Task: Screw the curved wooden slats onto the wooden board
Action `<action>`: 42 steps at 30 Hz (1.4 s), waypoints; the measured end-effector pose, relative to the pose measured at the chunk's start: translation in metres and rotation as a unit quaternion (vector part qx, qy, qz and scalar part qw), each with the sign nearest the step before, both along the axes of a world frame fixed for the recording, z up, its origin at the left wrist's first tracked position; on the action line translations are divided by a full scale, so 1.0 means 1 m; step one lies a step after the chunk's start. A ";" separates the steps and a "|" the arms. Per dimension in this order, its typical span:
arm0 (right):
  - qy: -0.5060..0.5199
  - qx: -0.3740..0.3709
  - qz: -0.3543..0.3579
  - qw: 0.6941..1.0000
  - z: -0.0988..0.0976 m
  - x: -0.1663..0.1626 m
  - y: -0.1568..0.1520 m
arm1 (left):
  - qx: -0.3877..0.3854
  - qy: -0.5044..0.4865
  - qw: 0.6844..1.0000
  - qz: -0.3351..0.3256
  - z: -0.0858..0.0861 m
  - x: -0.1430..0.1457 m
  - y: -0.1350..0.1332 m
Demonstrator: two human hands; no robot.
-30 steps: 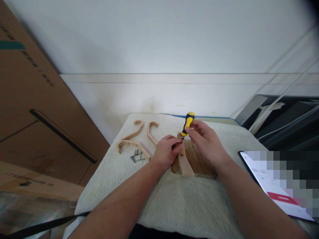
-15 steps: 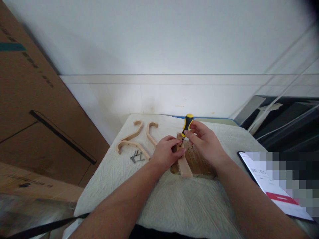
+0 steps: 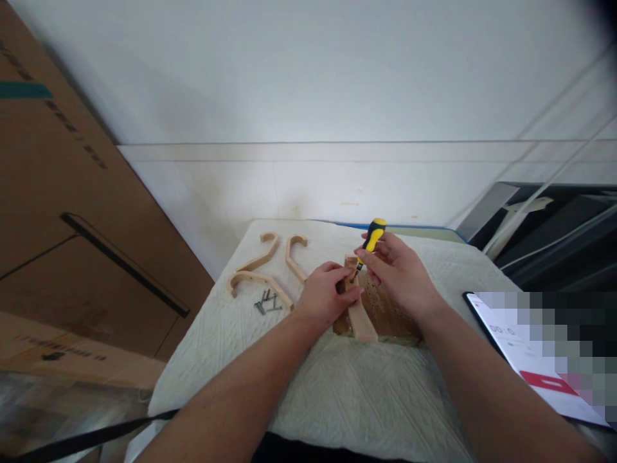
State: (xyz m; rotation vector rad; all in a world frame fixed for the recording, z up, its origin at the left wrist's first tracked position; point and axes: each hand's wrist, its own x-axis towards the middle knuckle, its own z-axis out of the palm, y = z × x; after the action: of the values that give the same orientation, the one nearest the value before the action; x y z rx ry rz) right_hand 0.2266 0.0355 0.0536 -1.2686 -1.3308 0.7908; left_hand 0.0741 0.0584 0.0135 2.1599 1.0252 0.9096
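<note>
My right hand (image 3: 400, 276) grips a screwdriver (image 3: 372, 239) with a yellow and black handle, tip down on a pale wooden hook piece (image 3: 359, 315). That piece lies on a brown wooden board (image 3: 385, 312) with many small holes. My left hand (image 3: 325, 296) is closed on the hook piece just left of the screwdriver tip, fingers pinched at the tip. The screw itself is hidden by my fingers.
Three more curved wooden hooks (image 3: 263, 263) and several loose screws (image 3: 267, 301) lie to the left on the white padded cloth (image 3: 337, 386). A phone (image 3: 530, 354) lies at the right edge. A large cardboard box (image 3: 58, 225) leans at the left, and a white wall stands behind.
The screwdriver handle has tilted to the right, and my right hand has shifted slightly right with it. My left hand stays on the hook piece.
</note>
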 end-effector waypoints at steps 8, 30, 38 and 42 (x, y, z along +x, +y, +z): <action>0.006 -0.024 0.011 1.000 0.005 0.005 -0.004 | -0.007 0.002 1.000 0.003 0.001 0.000 0.000; -0.025 -0.018 -0.062 0.998 0.004 0.009 0.001 | -0.004 0.001 1.000 -0.002 -0.001 0.000 0.001; 0.088 -0.018 -0.040 0.995 0.007 0.008 -0.001 | -0.010 0.003 1.000 -0.003 0.002 0.000 0.000; 0.058 -0.027 -0.016 0.998 0.010 0.014 -0.002 | -0.012 0.004 1.000 -0.004 0.002 -0.001 0.000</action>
State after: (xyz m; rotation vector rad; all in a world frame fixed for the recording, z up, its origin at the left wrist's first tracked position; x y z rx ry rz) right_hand 0.2407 0.0334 0.0640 -1.2641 -1.2001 0.8688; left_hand 0.0734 0.0582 0.0151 2.1487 1.0268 0.8813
